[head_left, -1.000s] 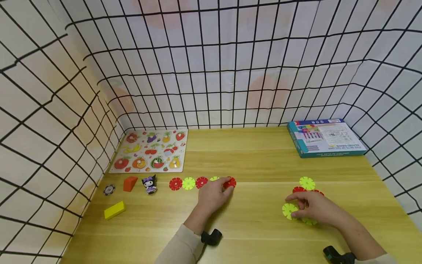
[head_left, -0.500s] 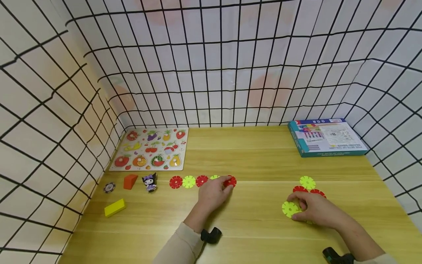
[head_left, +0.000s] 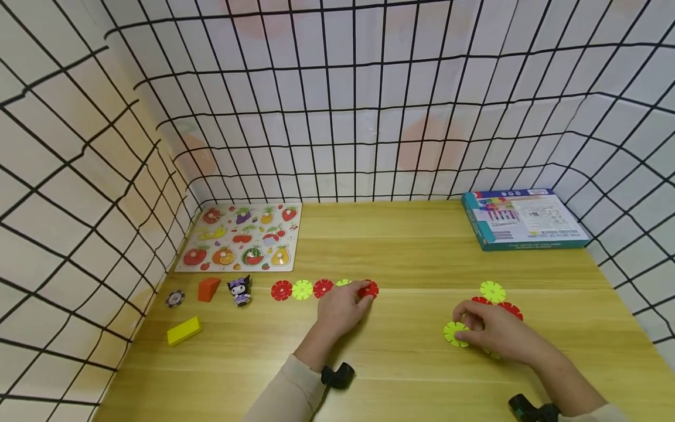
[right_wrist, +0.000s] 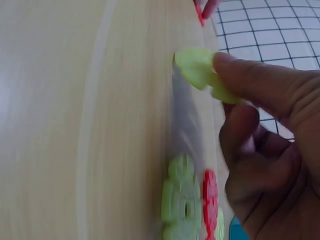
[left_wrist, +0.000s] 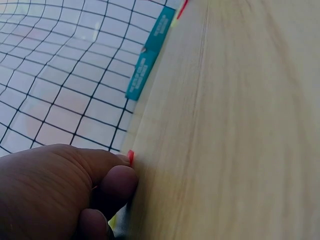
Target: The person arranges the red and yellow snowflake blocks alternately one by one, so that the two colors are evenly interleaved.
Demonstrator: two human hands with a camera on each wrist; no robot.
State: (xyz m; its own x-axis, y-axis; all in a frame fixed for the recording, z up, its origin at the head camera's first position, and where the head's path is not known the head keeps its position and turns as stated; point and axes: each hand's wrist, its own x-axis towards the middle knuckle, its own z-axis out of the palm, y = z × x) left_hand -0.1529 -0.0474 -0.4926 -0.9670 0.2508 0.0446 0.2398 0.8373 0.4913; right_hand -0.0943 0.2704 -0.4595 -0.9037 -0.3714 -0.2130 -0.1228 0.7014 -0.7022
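Grip the yellow disc [head_left: 451, 333], probably light and stiff, by its rim, as the right hand [head_left: 493, 329] does, fingers nearly closed, above the table [head_left: 406, 252], while the left hand [head_left: 340, 309] similarly pinches the red disc [head_left: 373, 289] there.

We see a wood-grained table [head_left: 411, 357] bearing a fruit-picture board [head_left: 237, 249] and a teal-edged box [head_left: 526, 220] at the back; nearer us lie a row of red and yellow discs [head_left: 323, 288], a disc cluster [head_left: 510, 309], a figurine [head_left: 239, 291], an orange-red block [head_left: 208, 289], a yellow block [head_left: 184, 331] and a round chip [head_left: 175, 299].
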